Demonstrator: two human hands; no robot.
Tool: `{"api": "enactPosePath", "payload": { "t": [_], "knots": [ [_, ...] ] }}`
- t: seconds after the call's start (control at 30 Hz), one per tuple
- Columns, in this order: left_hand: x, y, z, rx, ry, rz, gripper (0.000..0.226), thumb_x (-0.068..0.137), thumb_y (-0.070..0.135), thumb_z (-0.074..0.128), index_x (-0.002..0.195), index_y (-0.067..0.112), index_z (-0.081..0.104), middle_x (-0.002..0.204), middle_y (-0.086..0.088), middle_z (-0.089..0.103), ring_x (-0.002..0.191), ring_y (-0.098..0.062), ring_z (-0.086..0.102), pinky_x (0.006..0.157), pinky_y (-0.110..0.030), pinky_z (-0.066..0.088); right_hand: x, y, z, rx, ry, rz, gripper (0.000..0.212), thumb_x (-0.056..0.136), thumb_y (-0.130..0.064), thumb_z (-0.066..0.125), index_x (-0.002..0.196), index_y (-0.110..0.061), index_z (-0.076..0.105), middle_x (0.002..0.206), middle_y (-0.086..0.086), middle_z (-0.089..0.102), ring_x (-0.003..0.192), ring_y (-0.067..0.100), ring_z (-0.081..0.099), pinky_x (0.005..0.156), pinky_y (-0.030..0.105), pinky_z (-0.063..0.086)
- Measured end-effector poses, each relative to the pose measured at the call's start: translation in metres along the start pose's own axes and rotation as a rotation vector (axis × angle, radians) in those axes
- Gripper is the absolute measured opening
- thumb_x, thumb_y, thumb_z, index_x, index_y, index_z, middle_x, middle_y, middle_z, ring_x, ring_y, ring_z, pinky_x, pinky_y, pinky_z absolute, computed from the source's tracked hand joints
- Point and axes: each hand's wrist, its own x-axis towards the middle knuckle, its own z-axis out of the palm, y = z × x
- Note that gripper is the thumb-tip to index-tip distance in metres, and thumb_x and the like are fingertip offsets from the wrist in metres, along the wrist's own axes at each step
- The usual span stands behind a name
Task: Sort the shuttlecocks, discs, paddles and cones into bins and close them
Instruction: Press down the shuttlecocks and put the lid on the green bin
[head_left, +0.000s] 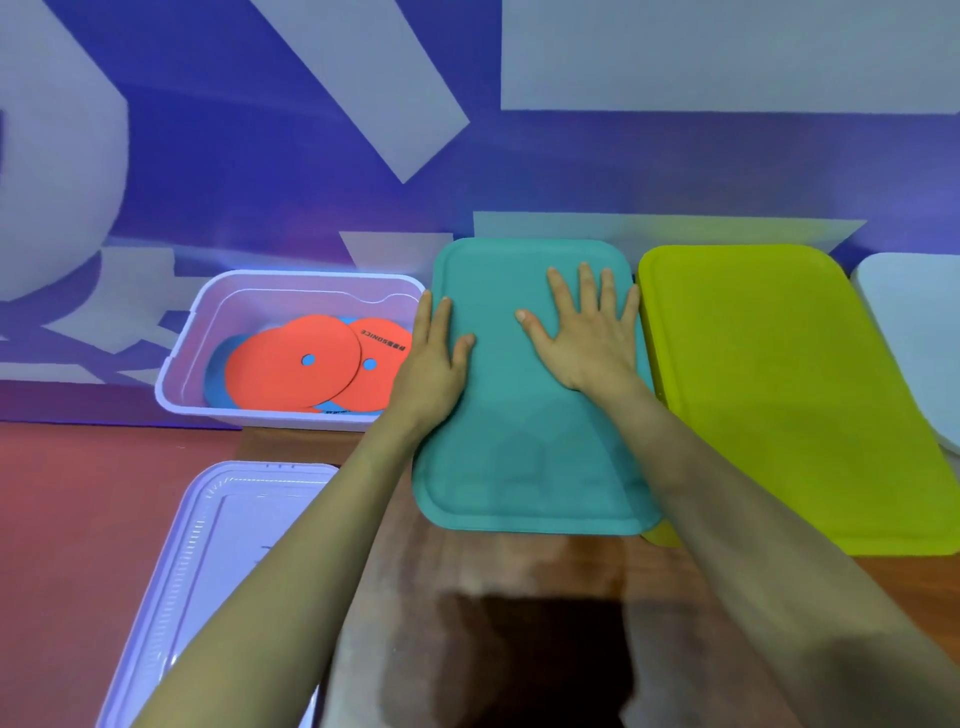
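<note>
A teal lid (524, 467) lies flat over a bin at the centre. My left hand (434, 358) rests on the lid's left edge, fingers stretched out. My right hand (584, 325) presses flat on the lid's upper right part, fingers spread. To the left stands an uncovered lilac bin (179, 358) holding orange discs (291, 364) over blue ones. A lilac lid (208, 561) lies upside down on the floor in front of that bin. To the right, a lime-green lid (789, 395) covers another bin.
A pale grey-white lid (919, 343) shows at the far right edge. Behind the bins rises a blue and white patterned wall (311, 130). The floor is red at the left (78, 509) and brown wood in the middle.
</note>
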Motion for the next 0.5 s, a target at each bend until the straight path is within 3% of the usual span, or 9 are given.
{"api": "enactPosePath", "payload": {
  "t": [0.23, 0.4, 0.5],
  "knots": [
    [-0.010, 0.004, 0.005, 0.129, 0.012, -0.014, 0.055, 0.101, 0.036, 0.032, 0.150, 0.018, 0.016, 0.159, 0.004, -0.004, 0.139, -0.020, 0.030, 0.103, -0.037, 0.036, -0.012, 0.008, -0.001, 0.058, 0.031, -0.001, 0.069, 0.091, -0.065, 0.020, 0.149, -0.026, 0.017, 0.158, 0.010, 0.009, 0.145, 0.031, -0.001, 0.115, 0.052, -0.007],
    [-0.008, 0.004, 0.000, 0.017, 0.073, 0.013, 0.049, 0.097, 0.032, 0.045, 0.142, 0.014, 0.035, 0.158, -0.004, 0.010, 0.142, -0.020, 0.023, 0.109, -0.033, 0.028, -0.007, 0.010, -0.009, 0.192, 0.101, -0.065, 0.051, 0.095, -0.044, 0.041, 0.138, -0.016, 0.041, 0.149, 0.008, 0.032, 0.141, 0.024, 0.020, 0.115, 0.051, 0.003],
    [-0.011, 0.003, -0.008, 0.045, 0.147, 0.031, 0.044, 0.095, 0.030, 0.050, 0.135, 0.011, 0.047, 0.156, -0.010, 0.017, 0.141, -0.024, 0.024, 0.112, -0.035, 0.026, -0.009, 0.013, -0.015, 0.204, 0.140, -0.141, 0.040, 0.093, -0.033, 0.048, 0.127, -0.012, 0.053, 0.136, 0.009, 0.045, 0.133, 0.026, 0.032, 0.114, 0.045, 0.017]
  ]
}}
